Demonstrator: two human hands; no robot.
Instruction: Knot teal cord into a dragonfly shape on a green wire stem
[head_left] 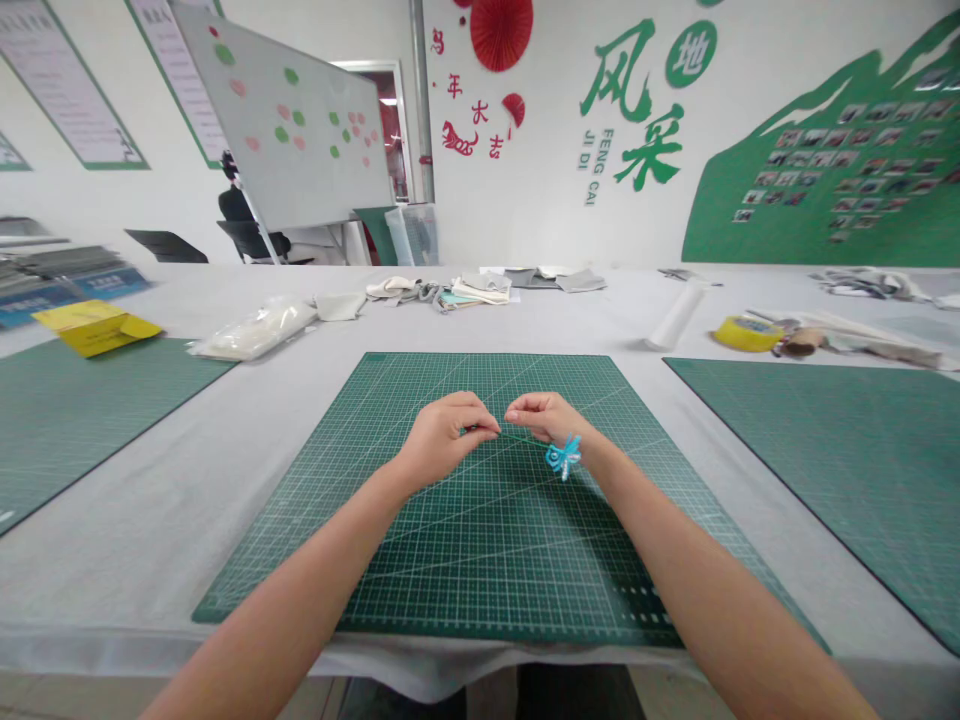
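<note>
Both my hands are raised over a green gridded cutting mat [480, 560]. My left hand [448, 432] is pinched closed on a thin green stem [521, 437]. That stem runs right to a small light-blue fuzzy flower [564, 457] with white tips, which hangs beside my right wrist. Thumb and fingertips of my right hand [546, 415] are pressed together just right of the left fingertips, with a small gap between the hands. Whatever sits in that right pinch is too small to make out.
More cutting mats lie at left [90, 400] and right [840, 470]. Farther back are a yellow folded card [97, 325], a plastic-wrapped packet [259, 328], fabric scraps [480, 289], a white roll [677, 313] and yellow tape [748, 333]. The table's front edge is close to me.
</note>
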